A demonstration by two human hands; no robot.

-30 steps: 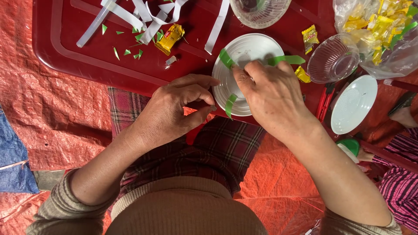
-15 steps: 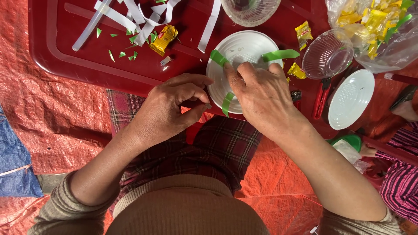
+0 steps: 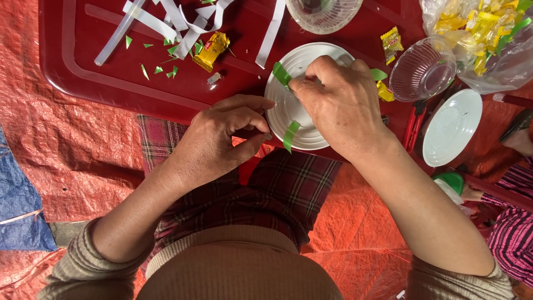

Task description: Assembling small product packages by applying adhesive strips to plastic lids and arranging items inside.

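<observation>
A white plastic plate [image 3: 294, 111] lies upside down at the near edge of a dark red tray [image 3: 83, 61]. Green tape strips [image 3: 281, 73] run over it, one end [image 3: 290, 136] hanging off its near rim. My right hand [image 3: 338, 103] rests on the plate with fingers curled, pinching the green strip at the plate's top. My left hand [image 3: 227, 136] touches the plate's left rim, thumb and forefinger holding it.
White paper strips [image 3: 183, 22] and green scraps [image 3: 161, 64] litter the tray beside a yellow wrapped sweet [image 3: 210, 51]. Two clear bowls [image 3: 423, 68] [image 3: 322, 12], a bag of sweets [image 3: 477, 33], a second white plate [image 3: 452, 126] and red scissors [image 3: 413, 125] lie to the right. Orange tarp [image 3: 83, 144] covers the ground.
My right hand has shifted up over the plate, covering the green strip that stuck out to the right. My left hand has stayed at the plate's left rim.
</observation>
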